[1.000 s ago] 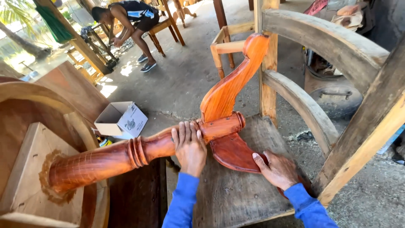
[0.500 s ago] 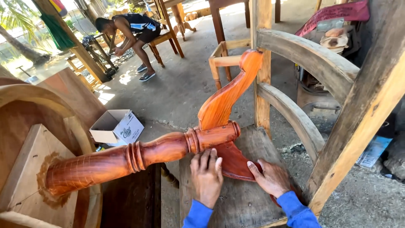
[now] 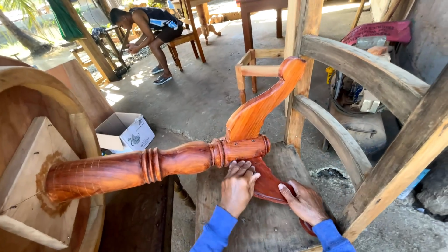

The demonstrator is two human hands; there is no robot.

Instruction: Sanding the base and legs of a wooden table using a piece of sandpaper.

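With your left hand (image 3: pixel 238 185) and right hand (image 3: pixel 305 204) only pressing flat and open on the bracket (image 3: pixel 267 183), gripping nothing, the post (image 3: pixel 140 168) may roll left off the bench (image 3: pixel 261 224).

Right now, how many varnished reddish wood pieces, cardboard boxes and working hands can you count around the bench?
Varnished reddish wood pieces: 2, the turned post and the curved leg
Cardboard boxes: 1, the open box
Working hands: 2, the left hand and the right hand, both resting on the curved leg's base
Total: 5
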